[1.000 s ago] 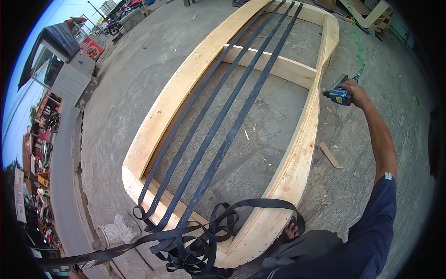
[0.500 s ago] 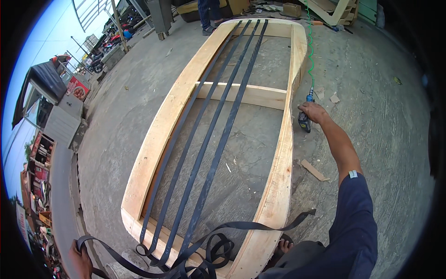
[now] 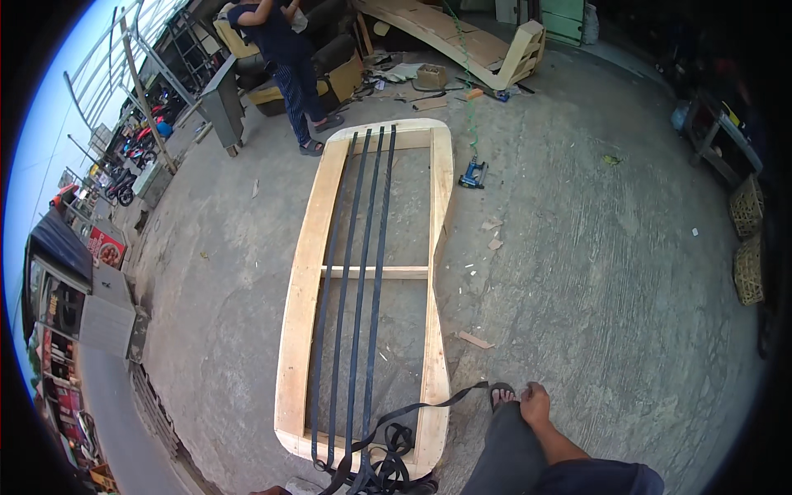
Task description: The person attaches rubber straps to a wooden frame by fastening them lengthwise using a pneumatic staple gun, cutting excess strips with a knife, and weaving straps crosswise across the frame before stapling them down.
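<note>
A long wooden frame (image 3: 294, 355) with rounded ends lies on the concrete. Several black webbing straps (image 3: 356, 346) stretch along its length, crossing over a middle crosspiece (image 3: 404, 272). Loose webbing (image 3: 398, 439) is bunched at the near end, and one tail reaches over the right rail. My right hand (image 3: 536, 406) is beside my right knee, fingers curled; whatever they may hold is hidden. Only a sliver of my left hand (image 3: 271, 491) shows at the lower edge, near the loose webbing. A blue and black air stapler (image 3: 473, 174) rests on the ground right of the frame's far end.
A green coiled hose (image 3: 472, 124) runs back from the stapler. Another person (image 3: 285, 66) stands beyond the frame by a torn sofa (image 3: 338, 78). A large wooden piece (image 3: 445, 37) and scraps lie behind. Woven baskets (image 3: 747, 268) stand at far right.
My right hand has let go of the air stapler, now on the ground, and has drawn back to my knee. My view has shifted, showing more background. My left hand has mostly left the view.
</note>
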Tool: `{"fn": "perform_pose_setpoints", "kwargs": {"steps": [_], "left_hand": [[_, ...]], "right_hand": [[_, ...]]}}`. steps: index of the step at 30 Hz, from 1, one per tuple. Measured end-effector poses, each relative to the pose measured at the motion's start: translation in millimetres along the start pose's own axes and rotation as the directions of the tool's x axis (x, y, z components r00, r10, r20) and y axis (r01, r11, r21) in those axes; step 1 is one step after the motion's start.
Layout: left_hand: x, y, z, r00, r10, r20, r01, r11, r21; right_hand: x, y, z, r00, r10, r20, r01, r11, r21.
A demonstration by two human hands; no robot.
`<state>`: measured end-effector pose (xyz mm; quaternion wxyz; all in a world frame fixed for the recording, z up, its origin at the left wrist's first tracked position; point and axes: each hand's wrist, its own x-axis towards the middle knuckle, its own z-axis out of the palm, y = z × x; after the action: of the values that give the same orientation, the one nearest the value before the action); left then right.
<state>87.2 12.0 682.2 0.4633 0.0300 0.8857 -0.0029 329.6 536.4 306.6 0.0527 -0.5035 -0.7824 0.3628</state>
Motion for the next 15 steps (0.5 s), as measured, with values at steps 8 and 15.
{"fn": "perform_pose_setpoints", "kwargs": {"steps": [8, 15], "left_hand": [[-31, 313, -44, 0.968, 0.223, -0.113, -0.199, 0.961, 0.192], [-15, 392, -78, 0.942, 0.321, -0.094, -0.302, 0.938, 0.173]], "right_hand": [[-53, -8, -124, 0.808, 0.277, 0.52, 0.003, 0.881, -0.472], [25, -30, -190, 0.668, 0.374, 0.643, -0.091, 0.899, -0.429]]}}
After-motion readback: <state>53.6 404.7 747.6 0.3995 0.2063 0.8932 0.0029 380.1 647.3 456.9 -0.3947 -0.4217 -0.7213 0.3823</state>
